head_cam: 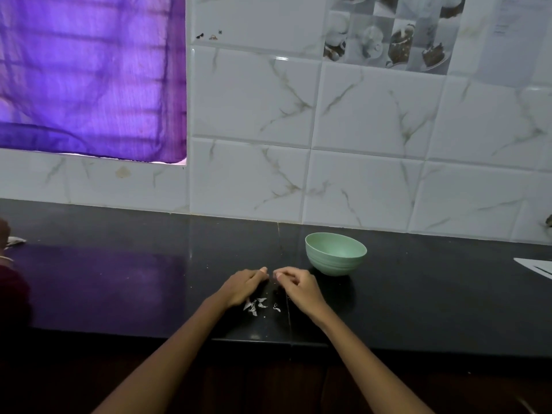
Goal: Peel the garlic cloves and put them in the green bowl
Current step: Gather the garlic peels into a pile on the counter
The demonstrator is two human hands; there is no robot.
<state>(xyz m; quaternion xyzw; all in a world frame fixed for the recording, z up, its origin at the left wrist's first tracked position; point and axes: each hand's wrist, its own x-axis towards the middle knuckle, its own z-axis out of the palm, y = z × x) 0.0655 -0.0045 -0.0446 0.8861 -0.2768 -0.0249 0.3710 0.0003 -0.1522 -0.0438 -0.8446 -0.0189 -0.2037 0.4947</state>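
Observation:
A pale green bowl [336, 253] stands on the black counter [119, 279] near the tiled wall; its inside is hidden from this angle. Just left of the bowl and nearer to me, my left hand [243, 286] and my right hand [295, 286] rest on the counter. Their thumbs almost meet, and a narrow gap separates them. Both hands have their fingers curled under, which hides whatever they may hold. No garlic clove shows. Several white scraps of garlic skin [255, 304] lie on the counter beneath and between my wrists.
The marble-tiled wall [358, 144] rises right behind the bowl. A purple curtain [89, 76] covers a window at upper left. A white sheet [536, 265] lies at the counter's right edge, and some small things sit at the far left [13, 242]. The counter's front edge [268, 342] runs under my forearms.

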